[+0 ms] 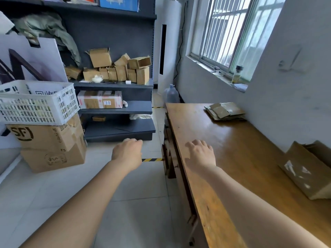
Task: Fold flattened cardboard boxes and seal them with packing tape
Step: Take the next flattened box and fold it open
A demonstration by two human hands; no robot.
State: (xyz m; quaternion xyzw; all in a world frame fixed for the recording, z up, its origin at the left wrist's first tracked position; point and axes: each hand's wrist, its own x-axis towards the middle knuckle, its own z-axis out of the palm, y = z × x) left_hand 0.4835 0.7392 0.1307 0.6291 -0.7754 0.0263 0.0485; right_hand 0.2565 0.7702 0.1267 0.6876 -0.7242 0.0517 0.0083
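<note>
At the far end of the wooden table (232,158), by the wall (290,108), flattened cardboard boxes (226,111) lie stacked flat, their long side seemingly crosswise to the tabletop. The left hand (127,153), loosely curled, and the right hand (201,154), fingers relaxed, are both empty.

The left grip (127,153) shows only its back; its fingertips curl under out of sight, so whether it holds anything cannot be told. Right of the right grip (200,154), a cardboard box (304,172) is cut off by the picture's edge. Far beyond that grip, the flattened boxes (225,110) are too small to count. The bench (241,149) runs off the bottom edge.
</note>
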